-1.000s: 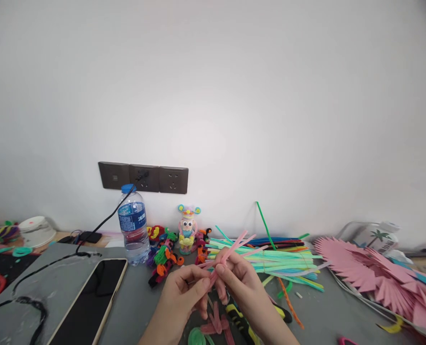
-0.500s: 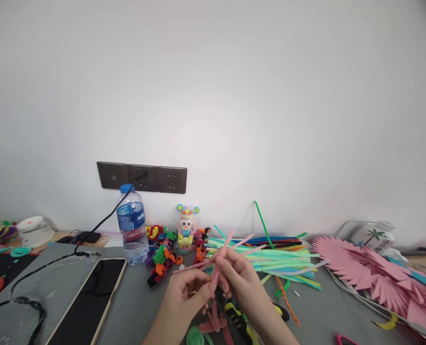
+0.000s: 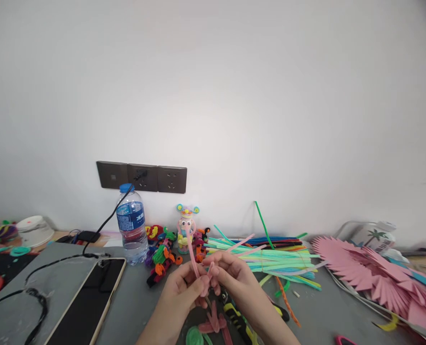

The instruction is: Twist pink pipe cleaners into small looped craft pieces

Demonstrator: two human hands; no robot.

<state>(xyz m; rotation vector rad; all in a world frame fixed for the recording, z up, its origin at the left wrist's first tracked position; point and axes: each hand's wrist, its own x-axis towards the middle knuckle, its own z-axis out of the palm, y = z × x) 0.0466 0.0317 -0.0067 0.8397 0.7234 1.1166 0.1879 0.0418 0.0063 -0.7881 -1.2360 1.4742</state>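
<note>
Fingertips pinching on both sides, left hand (image 3: 177, 290) and right hand (image 3: 236, 280) nipping the pink pipe cleaners (image 3: 192, 254); one length juts up toward eleven o'clock; others poke toward two!

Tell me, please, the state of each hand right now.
Left hand: closed, holding pink pipe cleaners.
Right hand: closed, also pinching pink pipe cleaners.

"What finish do we see on the bottle (image 3: 131, 221)?"

"Clear, glossy plastic. The phone (image 3: 86, 303) left of it looks glassy-smooth."

"And right of it?"

"We see fuzzy, matt pipe cleaners (image 3: 285, 263), our pink strip (image 3: 192, 254) included; farther right, folded matt paper (image 3: 392, 292)."
</note>
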